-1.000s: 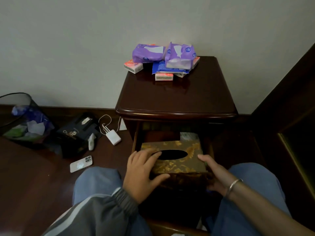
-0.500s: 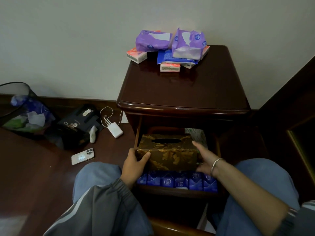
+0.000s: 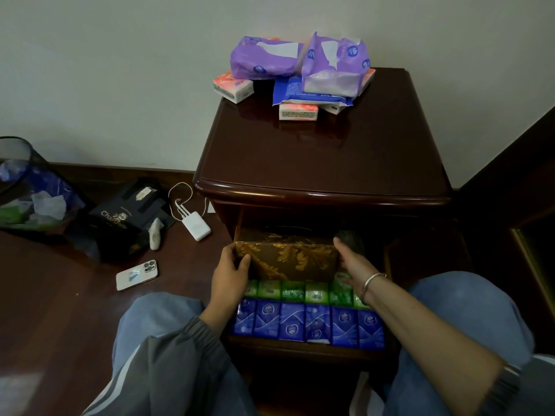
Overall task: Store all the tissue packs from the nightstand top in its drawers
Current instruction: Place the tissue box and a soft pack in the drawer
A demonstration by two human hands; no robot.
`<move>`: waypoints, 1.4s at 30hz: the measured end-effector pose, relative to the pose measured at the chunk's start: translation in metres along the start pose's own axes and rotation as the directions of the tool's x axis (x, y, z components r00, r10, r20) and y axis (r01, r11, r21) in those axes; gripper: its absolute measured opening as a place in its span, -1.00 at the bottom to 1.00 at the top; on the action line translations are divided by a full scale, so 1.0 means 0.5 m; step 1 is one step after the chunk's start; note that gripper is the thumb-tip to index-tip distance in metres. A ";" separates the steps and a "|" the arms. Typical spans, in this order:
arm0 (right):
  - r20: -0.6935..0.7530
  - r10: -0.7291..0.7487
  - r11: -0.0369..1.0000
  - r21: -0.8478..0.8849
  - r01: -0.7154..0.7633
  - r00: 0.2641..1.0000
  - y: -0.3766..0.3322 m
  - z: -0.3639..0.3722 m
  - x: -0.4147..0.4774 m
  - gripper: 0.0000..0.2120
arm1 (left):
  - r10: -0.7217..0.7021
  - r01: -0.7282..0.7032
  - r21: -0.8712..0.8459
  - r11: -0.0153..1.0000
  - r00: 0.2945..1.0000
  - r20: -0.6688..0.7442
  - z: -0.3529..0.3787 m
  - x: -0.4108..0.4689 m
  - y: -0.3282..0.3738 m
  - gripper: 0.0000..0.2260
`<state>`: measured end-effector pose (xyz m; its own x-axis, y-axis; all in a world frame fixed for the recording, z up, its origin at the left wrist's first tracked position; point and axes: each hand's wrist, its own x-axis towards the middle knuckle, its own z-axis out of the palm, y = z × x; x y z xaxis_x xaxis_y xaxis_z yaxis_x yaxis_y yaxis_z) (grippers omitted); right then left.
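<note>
1. The room is lit softly and dimly; the wall (image 3: 120, 70) is seen as the brightest part.
2. A pale shine is seen on the nightstand top (image 3: 324, 151).
3. The back of the drawer (image 3: 300, 349) is kept in deep shadow.
4. Straight lines are bent near the edges, and the bottom corners are blurred.

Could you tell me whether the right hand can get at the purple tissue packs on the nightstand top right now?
Probably not yet: the right hand and left hand hold the gold tissue box; nothing covers the purple tissue packs.
</note>
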<state>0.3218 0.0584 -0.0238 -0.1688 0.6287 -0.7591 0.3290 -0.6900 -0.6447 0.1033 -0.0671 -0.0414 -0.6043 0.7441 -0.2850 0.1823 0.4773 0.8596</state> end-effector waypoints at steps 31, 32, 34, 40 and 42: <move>-0.170 -0.129 0.981 0.125 0.152 0.977 -0.018 0.053 0.084 -0.64 | -0.035 0.040 0.154 0.987 0.999 -0.038 0.019 0.058 0.004 -0.48; -0.170 -0.135 0.983 0.103 0.153 0.976 -0.017 0.053 0.084 -0.61 | -0.026 0.037 0.208 0.977 0.998 -0.053 0.018 0.055 0.004 -0.49; -0.158 -0.154 0.986 0.043 0.162 0.975 -0.016 0.052 0.083 -0.61 | -0.014 0.033 0.299 0.954 0.998 -0.065 0.017 0.051 0.006 -0.51; -0.134 -0.244 0.923 -0.335 0.188 0.960 -0.019 0.042 0.085 -0.63 | 0.010 0.043 0.596 0.802 0.996 -0.084 0.014 0.039 0.018 -0.57; -0.088 -0.253 0.840 -0.513 0.173 0.964 -0.017 0.039 0.080 -0.72 | 0.032 0.037 0.684 0.728 0.996 -0.087 0.016 0.030 0.016 -0.62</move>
<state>0.2942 0.0825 -0.0506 -0.1640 0.8116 -0.5607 0.7243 -0.2868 -0.6270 0.1020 -0.0484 -0.0422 -0.6633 0.7154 -0.2195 0.6416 0.6947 0.3252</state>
